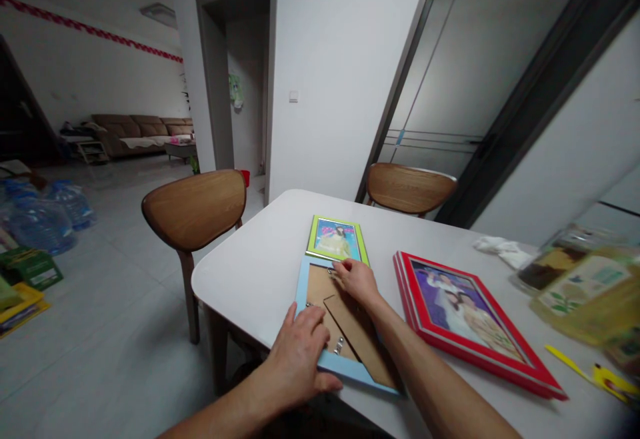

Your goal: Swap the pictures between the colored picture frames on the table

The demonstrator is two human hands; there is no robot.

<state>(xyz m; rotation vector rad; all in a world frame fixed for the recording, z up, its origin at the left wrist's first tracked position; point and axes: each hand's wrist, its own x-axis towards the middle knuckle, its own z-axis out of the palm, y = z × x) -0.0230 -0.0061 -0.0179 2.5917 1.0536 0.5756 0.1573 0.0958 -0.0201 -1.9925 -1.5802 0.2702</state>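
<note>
A light-blue picture frame (pixel 302 280) lies face down at the table's near edge, showing its brown backing board (pixel 317 286) and angled stand flap (pixel 360 322). Over its lower left corner rests my left hand (pixel 300 349), fingers spread on the board and side rail, thumb near the bottom rail. My right hand (pixel 357 279) is at the top rail, thumb and forefinger closed at a small metal clip (pixel 330 271). Another metal clip (pixel 339 346) shows near the bottom rail. Just beyond is a lime-green frame (pixel 313 236) with a photo, face up.
On the white table (pixel 250 272), red frames (pixel 435 334) are stacked at right, a photo facing up. Farther right are a yellow-handled tool (pixel 607 379), a yellowish bottle (pixel 580 292), a glass jar (pixel 545 262) and tissue (pixel 503 249). Wooden chairs (pixel 200 209) stand around the table.
</note>
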